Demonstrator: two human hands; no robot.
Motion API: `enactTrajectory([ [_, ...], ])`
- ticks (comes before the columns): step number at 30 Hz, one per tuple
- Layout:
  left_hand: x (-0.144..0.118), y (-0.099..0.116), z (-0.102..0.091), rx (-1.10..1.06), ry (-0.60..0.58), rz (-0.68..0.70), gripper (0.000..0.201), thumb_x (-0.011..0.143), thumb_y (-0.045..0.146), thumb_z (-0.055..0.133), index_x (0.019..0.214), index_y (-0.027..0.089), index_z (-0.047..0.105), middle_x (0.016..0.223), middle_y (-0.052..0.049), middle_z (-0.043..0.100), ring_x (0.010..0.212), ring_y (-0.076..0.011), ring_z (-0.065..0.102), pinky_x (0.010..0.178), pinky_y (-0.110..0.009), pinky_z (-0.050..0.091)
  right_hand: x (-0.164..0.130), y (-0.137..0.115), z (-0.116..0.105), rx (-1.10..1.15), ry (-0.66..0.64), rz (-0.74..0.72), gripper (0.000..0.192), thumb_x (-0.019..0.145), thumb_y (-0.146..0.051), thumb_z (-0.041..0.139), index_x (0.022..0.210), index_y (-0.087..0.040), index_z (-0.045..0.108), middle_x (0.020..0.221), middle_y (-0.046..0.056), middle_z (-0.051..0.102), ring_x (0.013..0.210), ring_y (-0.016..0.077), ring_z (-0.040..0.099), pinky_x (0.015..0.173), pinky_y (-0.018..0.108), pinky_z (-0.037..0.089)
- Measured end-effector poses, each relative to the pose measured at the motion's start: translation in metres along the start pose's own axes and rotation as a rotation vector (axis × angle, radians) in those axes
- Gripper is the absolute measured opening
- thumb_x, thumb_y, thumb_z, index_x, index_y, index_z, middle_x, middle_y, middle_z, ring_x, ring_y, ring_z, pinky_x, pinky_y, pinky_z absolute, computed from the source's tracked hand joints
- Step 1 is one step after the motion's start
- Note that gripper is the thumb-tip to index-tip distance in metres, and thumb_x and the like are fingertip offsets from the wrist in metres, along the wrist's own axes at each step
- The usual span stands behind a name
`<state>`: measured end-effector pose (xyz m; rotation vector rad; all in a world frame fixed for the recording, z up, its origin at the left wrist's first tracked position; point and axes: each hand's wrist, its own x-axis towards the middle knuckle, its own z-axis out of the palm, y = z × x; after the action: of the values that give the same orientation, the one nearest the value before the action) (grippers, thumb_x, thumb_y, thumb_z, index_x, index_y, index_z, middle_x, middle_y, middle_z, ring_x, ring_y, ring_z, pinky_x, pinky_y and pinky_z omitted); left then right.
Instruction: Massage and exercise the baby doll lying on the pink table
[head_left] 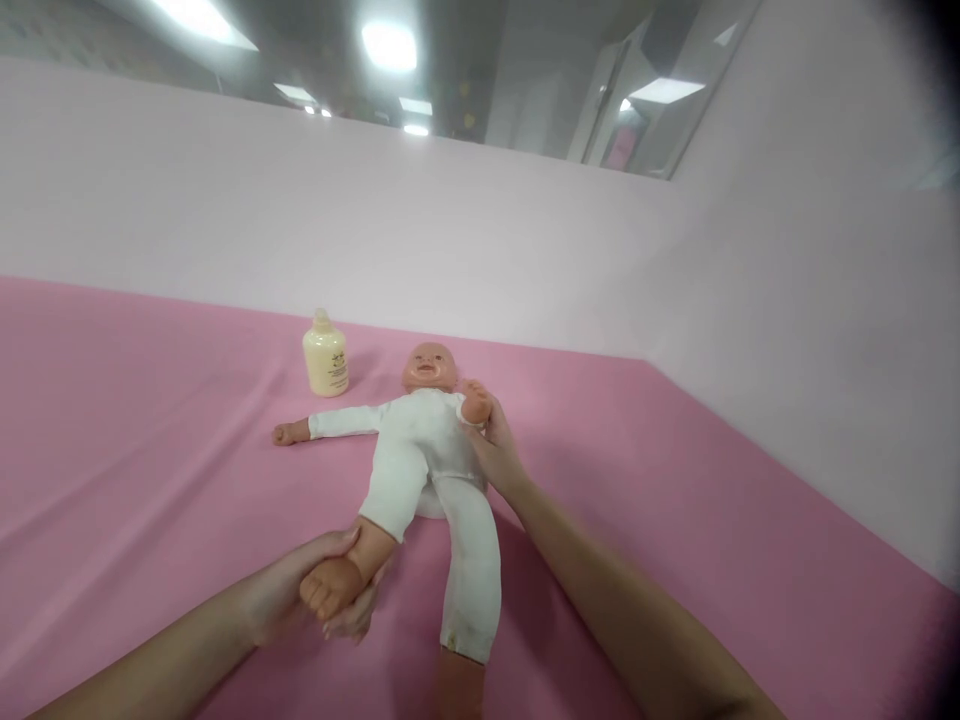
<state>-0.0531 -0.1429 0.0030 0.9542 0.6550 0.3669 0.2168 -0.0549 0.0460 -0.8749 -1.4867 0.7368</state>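
A baby doll [431, 430] with a white cloth body lies face up, its head away from me. My left hand [322, 580] is wrapped round the doll's bare lower leg just above the foot, thumb on top and fingers beneath. That leg is raised a little toward me. At the doll's other side, my right hand [495, 435] grips its bent arm near the small hand, which points up; most of my right fingers are hidden behind it. The doll's other arm stretches out to the left, and its other leg lies straight toward me.
A pale yellow bottle [326, 360] stands beyond the outstretched arm, near the back. The pink padded surface [187, 480] has creases at left. White walls [337, 220] rise behind and at right, with a reflective glass panel [480, 80] above.
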Motion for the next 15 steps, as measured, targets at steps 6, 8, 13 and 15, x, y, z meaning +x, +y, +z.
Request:
enactTrajectory([
  [6,0.007,0.011,0.014,-0.168,0.071,0.058,0.051,0.087,0.062,0.04,0.074,0.016,0.058,0.043,0.005,0.032,0.045,-0.0137,0.032,0.065,-0.037,0.042,-0.006,0.008,-0.002,-0.296,-0.301,-0.199,0.032,0.09,-0.032,0.057,0.122,-0.033,0.063,0.131,0.002,0.06,0.134,0.0237,0.042,0.12,0.051,0.02],
  [8,0.005,0.015,0.018,-0.186,0.087,0.042,0.049,0.086,0.06,0.042,0.072,0.016,0.056,0.042,0.006,0.031,0.042,-0.0121,0.029,0.062,-0.035,0.04,-0.006,0.011,-0.003,-0.305,-0.297,-0.203,0.033,0.092,-0.033,0.055,0.124,-0.034,0.061,0.133,0.002,0.058,0.134,0.0238,0.042,0.119,0.052,0.022],
  [13,0.001,0.021,0.023,-0.195,0.104,0.034,0.047,0.084,0.06,0.044,0.067,0.017,0.052,0.042,0.006,0.03,0.041,-0.0111,0.028,0.06,-0.034,0.039,-0.007,0.013,-0.002,-0.296,-0.293,-0.189,0.033,0.092,-0.035,0.055,0.125,-0.035,0.061,0.134,0.002,0.057,0.135,0.024,0.041,0.118,0.053,0.024],
  [15,0.001,0.021,0.023,-0.197,0.109,0.026,0.047,0.084,0.061,0.045,0.067,0.017,0.052,0.042,0.006,0.03,0.041,-0.0113,0.029,0.06,-0.035,0.039,-0.007,0.012,-0.002,-0.289,-0.291,-0.189,0.033,0.092,-0.036,0.056,0.124,-0.035,0.061,0.134,0.002,0.058,0.134,0.0241,0.042,0.118,0.053,0.025],
])
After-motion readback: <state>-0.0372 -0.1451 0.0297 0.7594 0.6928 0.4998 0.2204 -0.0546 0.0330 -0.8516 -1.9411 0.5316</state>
